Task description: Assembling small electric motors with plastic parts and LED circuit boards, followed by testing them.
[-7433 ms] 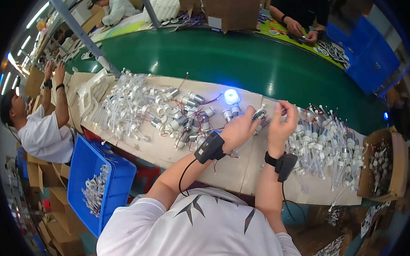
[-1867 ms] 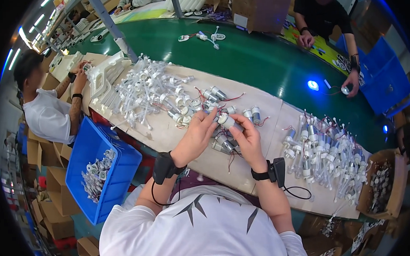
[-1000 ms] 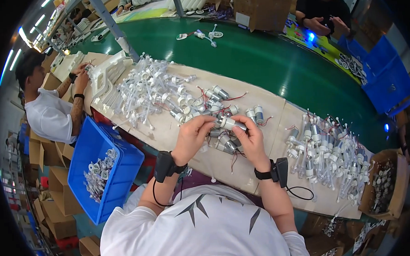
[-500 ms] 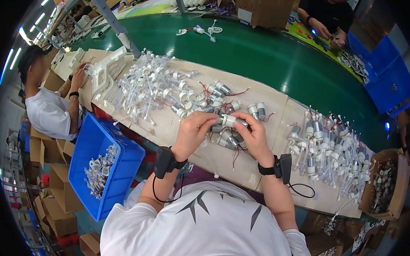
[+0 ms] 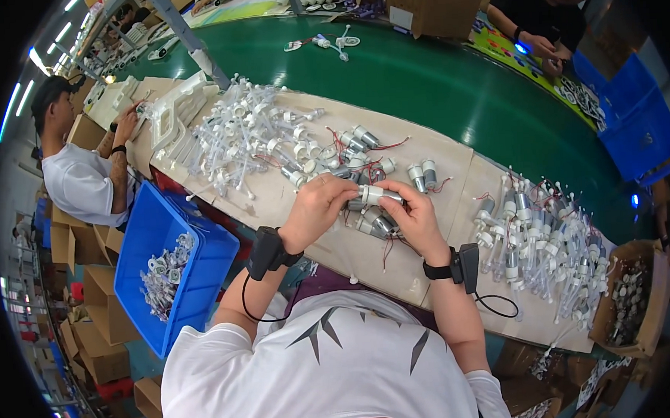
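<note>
A small silver motor with a white plastic collar (image 5: pixel 372 194) is held level between my hands over the worktable. My right hand (image 5: pixel 416 219) grips its metal body between thumb and fingers. At the collar's left end, the fingers of my left hand (image 5: pixel 320 208) are pinched together; the part under the fingertips is mostly hidden. Beneath and behind my hands lie several similar motors (image 5: pixel 363 137) with thin red wires. A pair of them (image 5: pixel 423 175) stands just beyond my right hand.
White parts with clear tubes (image 5: pixel 246 134) are heaped left; motors with tubes (image 5: pixel 527 234) are heaped right. A blue bin (image 5: pixel 139 251) stands left, a cardboard box (image 5: pixel 657 299) right. Behind runs a green conveyor (image 5: pixel 427 93). Co-workers sit left and across.
Both hands keep their grip on the motor, with hardly any movement. The whole view has shifted slightly. The co-worker across has moved their hands a little.
</note>
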`<state>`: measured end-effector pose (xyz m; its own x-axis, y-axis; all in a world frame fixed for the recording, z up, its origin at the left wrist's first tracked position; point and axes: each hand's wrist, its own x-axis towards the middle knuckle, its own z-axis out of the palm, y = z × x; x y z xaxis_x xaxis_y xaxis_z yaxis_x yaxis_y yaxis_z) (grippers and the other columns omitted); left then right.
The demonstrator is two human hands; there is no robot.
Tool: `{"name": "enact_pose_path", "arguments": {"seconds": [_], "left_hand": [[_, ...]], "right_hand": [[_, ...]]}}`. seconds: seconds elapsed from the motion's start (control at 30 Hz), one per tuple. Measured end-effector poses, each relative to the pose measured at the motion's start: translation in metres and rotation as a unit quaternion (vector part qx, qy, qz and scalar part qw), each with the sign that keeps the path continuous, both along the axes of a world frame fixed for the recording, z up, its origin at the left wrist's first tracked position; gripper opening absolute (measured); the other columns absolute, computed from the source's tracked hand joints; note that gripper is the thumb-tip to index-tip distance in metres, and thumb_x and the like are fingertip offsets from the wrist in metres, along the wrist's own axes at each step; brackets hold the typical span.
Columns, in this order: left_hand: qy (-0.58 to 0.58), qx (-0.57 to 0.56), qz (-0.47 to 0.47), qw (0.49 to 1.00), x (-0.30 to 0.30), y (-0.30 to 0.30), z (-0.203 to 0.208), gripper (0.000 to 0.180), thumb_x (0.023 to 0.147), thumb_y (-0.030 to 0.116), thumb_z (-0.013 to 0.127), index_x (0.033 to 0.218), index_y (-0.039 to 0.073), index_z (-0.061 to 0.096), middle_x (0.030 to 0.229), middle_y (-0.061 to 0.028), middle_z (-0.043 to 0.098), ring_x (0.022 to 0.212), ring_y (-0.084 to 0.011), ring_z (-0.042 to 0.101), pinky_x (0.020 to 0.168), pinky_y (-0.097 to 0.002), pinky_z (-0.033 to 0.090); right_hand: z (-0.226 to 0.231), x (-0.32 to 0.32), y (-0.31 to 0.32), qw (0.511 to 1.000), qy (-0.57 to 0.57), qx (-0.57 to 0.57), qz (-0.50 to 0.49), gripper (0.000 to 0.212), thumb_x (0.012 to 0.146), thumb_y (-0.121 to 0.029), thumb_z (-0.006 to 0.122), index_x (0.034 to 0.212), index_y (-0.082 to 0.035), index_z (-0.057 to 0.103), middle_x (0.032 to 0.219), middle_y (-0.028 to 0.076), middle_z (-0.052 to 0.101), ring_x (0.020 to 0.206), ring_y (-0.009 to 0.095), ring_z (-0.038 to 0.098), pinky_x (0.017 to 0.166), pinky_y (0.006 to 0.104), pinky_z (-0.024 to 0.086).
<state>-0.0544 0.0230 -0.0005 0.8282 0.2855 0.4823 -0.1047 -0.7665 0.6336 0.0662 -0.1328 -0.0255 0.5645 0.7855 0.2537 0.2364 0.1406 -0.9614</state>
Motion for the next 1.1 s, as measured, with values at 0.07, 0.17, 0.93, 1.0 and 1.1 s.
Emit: {"name": "enact_pose_path", "arguments": {"seconds": [0.07, 0.17, 0.93, 1.0, 1.1], "left_hand": [[0.002, 0.003, -0.003, 1.000, 0.001, -0.001, 0.000, 0.007, 0.074, 0.002, 0.064, 0.081, 0.001, 0.063, 0.072, -0.0122, 0.060, 0.067, -0.0275, 0.058, 0.059, -0.0339, 0.046], [0.012, -0.014, 0.002, 1.000, 0.004, -0.003, -0.002, 0.008, 0.074, 0.002, 0.064, 0.082, 0.001, 0.063, 0.070, -0.0127, 0.060, 0.066, -0.0282, 0.058, 0.059, -0.0342, 0.046], [-0.221, -0.488, -0.023, 0.844, 0.049, -0.006, 0.020, 0.011, 0.091, 0.013, 0.051, 0.094, 0.002, 0.051, 0.081, -0.0072, 0.058, 0.065, -0.0094, 0.051, 0.058, -0.0239, 0.046], [-0.152, -0.502, -0.033, 0.851, 0.046, -0.017, 0.012, 0.011, 0.091, 0.012, 0.051, 0.094, 0.001, 0.050, 0.081, -0.0076, 0.058, 0.066, -0.0100, 0.053, 0.058, -0.0244, 0.047], [-0.014, -0.498, -0.042, 0.866, 0.048, -0.048, -0.006, 0.011, 0.090, 0.011, 0.052, 0.095, 0.001, 0.050, 0.082, -0.0082, 0.059, 0.068, -0.0099, 0.055, 0.059, -0.0245, 0.048]], "right_hand": [[-0.001, 0.000, 0.000, 1.000, 0.002, -0.014, -0.004, 0.022, 0.083, -0.010, 0.061, 0.102, 0.000, 0.059, 0.089, 0.009, 0.062, 0.073, 0.012, 0.058, 0.063, 0.0239, 0.045], [-0.003, -0.002, 0.001, 1.000, 0.008, -0.011, -0.017, 0.023, 0.082, -0.011, 0.061, 0.103, -0.001, 0.058, 0.089, 0.009, 0.062, 0.073, 0.013, 0.058, 0.063, 0.0242, 0.045], [-0.003, -0.026, 0.011, 0.992, -0.103, 0.078, 0.008, 0.027, 0.084, -0.018, 0.059, 0.103, 0.001, 0.055, 0.081, 0.015, 0.061, 0.069, 0.026, 0.058, 0.064, 0.0341, 0.046], [-0.002, -0.015, 0.005, 0.998, 0.009, 0.045, -0.040, 0.040, 0.086, -0.022, 0.058, 0.118, -0.001, 0.047, 0.081, 0.012, 0.059, 0.071, 0.020, 0.057, 0.065, 0.0311, 0.044], [-0.009, 0.008, 0.002, 0.972, 0.124, 0.117, -0.164, 0.035, 0.088, -0.023, 0.056, 0.113, 0.000, 0.049, 0.077, 0.009, 0.057, 0.068, 0.014, 0.053, 0.062, 0.0285, 0.043]]}}
